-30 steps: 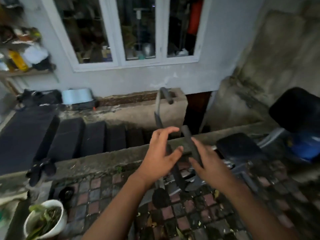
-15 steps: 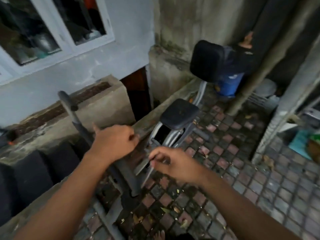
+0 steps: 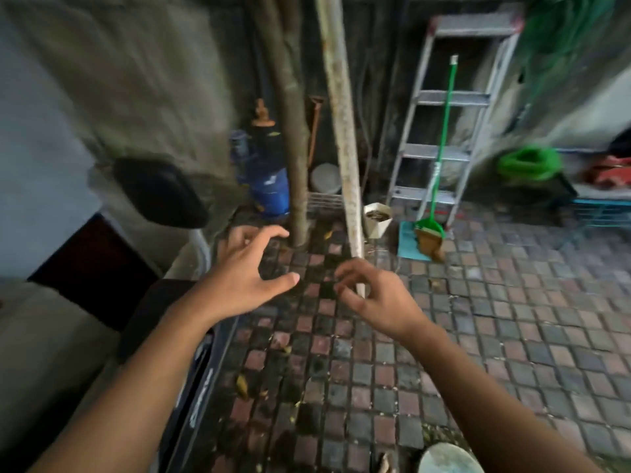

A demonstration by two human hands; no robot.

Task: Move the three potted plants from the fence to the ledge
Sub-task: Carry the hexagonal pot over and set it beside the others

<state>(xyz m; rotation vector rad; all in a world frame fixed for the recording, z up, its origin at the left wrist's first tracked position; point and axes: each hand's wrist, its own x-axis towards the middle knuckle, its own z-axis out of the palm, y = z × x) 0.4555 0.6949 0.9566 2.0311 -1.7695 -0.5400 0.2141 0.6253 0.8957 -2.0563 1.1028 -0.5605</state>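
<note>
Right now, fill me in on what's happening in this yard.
A person stands on the brick paving with both arms out in front. The left hand is spread open and the right hand is loosely curled; neither has a grip on anything. No potted plant is being carried. A small white pot sits on the ground by the pale post, near a green broom and a stepladder. The picture is blurred.

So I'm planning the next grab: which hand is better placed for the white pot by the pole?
Right, probably. The right hand, empty and open, is on the same side as the white pot; the left hand is farther left, across the pole.
</note>
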